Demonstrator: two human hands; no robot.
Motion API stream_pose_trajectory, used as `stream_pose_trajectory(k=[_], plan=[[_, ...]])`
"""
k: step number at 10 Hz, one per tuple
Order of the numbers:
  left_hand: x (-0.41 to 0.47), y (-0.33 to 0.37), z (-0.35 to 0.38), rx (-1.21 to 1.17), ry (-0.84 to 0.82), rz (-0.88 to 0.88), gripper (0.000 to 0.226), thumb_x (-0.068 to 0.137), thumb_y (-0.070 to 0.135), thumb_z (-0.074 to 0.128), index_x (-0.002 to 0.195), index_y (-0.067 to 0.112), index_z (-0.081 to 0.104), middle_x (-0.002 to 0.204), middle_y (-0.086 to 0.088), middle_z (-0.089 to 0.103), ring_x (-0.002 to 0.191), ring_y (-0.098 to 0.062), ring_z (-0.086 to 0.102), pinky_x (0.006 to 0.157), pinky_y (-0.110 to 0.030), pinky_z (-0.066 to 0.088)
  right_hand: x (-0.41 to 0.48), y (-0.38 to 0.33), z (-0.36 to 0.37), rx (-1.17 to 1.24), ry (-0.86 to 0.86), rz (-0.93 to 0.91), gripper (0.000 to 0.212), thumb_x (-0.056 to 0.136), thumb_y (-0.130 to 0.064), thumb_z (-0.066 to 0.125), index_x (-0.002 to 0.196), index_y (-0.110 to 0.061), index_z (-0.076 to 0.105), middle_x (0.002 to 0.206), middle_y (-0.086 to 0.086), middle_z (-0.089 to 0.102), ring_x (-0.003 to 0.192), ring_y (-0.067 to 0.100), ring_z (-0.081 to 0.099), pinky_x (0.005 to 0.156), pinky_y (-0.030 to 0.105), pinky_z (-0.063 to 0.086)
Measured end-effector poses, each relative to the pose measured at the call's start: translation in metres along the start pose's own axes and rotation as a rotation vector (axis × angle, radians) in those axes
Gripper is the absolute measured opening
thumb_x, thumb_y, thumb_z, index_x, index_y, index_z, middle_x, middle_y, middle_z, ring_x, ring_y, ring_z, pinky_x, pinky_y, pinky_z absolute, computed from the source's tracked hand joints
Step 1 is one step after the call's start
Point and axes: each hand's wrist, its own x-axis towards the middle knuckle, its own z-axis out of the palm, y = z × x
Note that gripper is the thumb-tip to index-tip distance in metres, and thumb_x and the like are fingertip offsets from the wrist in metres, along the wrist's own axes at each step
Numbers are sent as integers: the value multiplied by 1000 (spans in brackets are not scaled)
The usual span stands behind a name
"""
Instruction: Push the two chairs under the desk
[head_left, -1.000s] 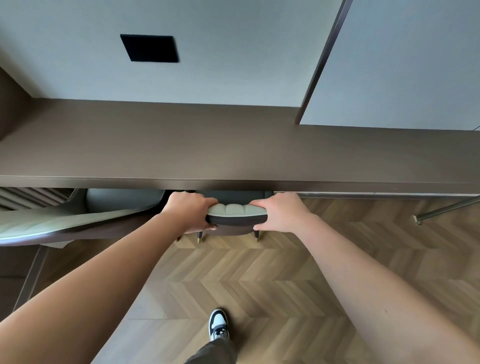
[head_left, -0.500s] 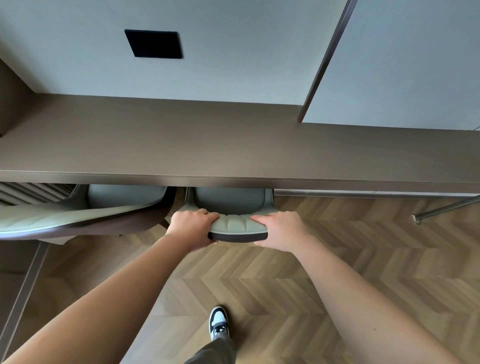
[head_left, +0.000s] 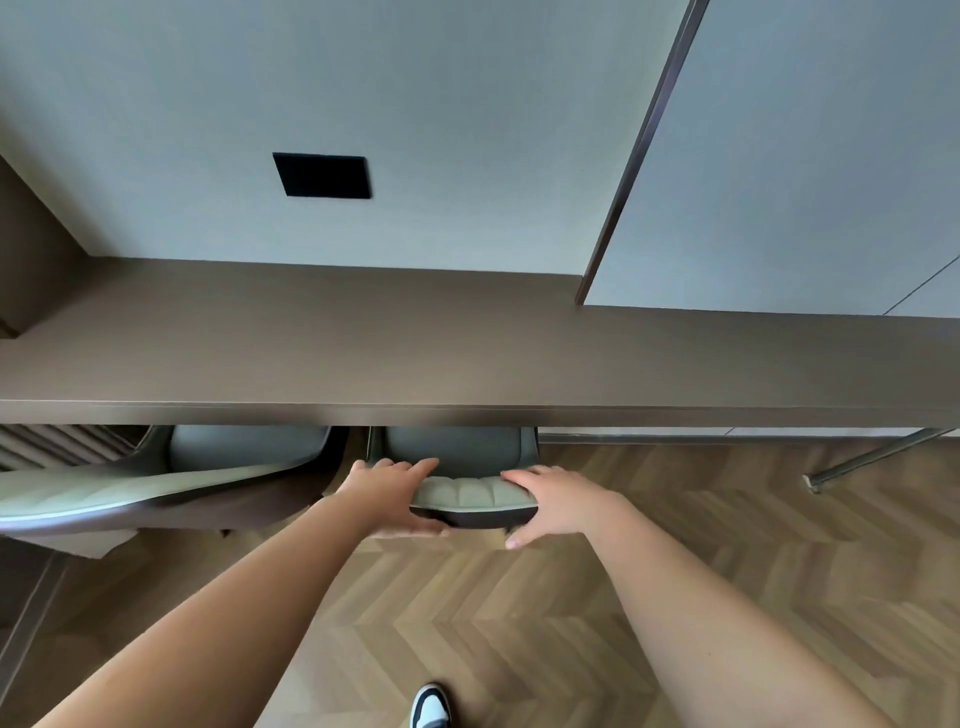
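My left hand (head_left: 387, 493) lies on the left end of the backrest of the small pale green padded chair with a dark shell (head_left: 474, 493), in the middle of the frame. My fingers are spread flat over the top and my thumb is under the dark edge, so the hand is loose and not squeezing. My right hand (head_left: 558, 504) is on the right end of the same backrest, fingers stretched out and open too, thumb pointing down past the edge.

This chair's grey seat goes in under the long brown wooden desk (head_left: 467, 353), which runs across the whole frame. Its backrest sits just in front of the desk edge.

The second pale green chair with a dark shell (head_left: 156, 491) is at the left of the frame, just beside the first one. Its seat is also partly under the desk, and its wide backrest sticks out toward me.

Below is the wooden zigzag floor (head_left: 701, 545), and my black and white shoe (head_left: 430, 706) shows at the bottom edge.
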Motion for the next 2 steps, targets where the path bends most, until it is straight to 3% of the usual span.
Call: stream_pose_trajectory(k=[1,2], plan=[[-3,-15,-28,-219,54,-107,95,82,87,54,156,29,40,149,0,59,136,-26,53,111,-47,43,-9,-13,-38,162,-7,67,99,70,-84,73,153,-41,42,158,-6,46,142,22,46,115,47,41],[-5,-27,-48,-437,89,-181,65,92,63,69,135,16,60,131,-6,70,120,-26,64,101,-40,51,-11,-20,-60,183,52,82,65,86,-79,60,128,-30,65,133,-6,68,119,19,63,104,44,50]])
